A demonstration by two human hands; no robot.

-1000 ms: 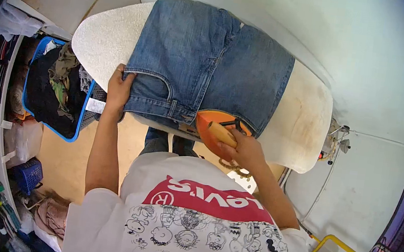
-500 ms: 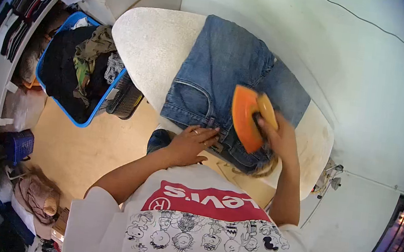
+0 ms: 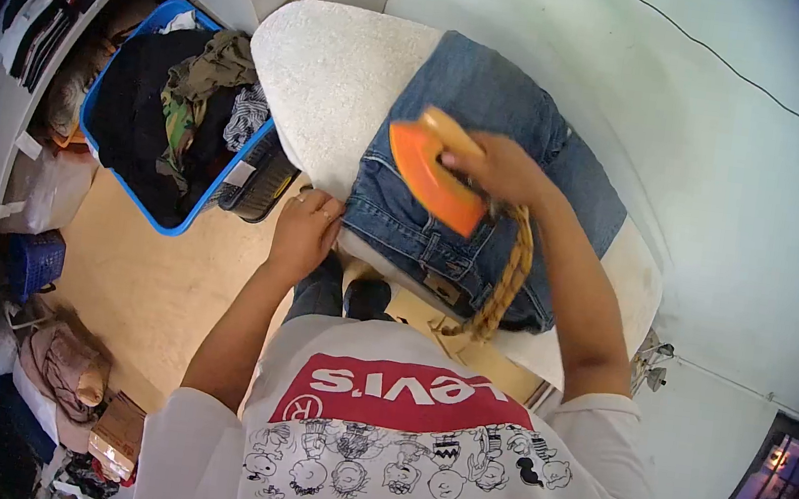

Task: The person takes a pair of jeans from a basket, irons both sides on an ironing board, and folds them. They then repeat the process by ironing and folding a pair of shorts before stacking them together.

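Blue denim jeans (image 3: 471, 74) lie spread over the white ironing board (image 3: 325, 81), waistband towards me. My right hand (image 3: 507, 170) is wrapped round the tan handle of an orange iron (image 3: 437, 184), which is over the pocket area of the jeans, its pointed end turned to the far left. From the iron's rear a yellow-and-black cloth-covered cord (image 3: 518, 259) curves down past the waistband. My left hand (image 3: 307, 233) is closed at the left corner of the waistband, by the board's near edge; its fingertips are partly hidden there.
Left of the board stands a blue-rimmed laundry basket (image 3: 173, 227) heaped with dark and camouflage clothes. A dark crate (image 3: 262, 188) sits beside it. Shelves with folded clothes (image 3: 56, 3) line the far left, and a pale wall (image 3: 695, 116) runs along the board's right side.
The iron in my right hand has moved left and away from me across the jeans. My left hand has shifted left from the middle of the waistband to its corner.
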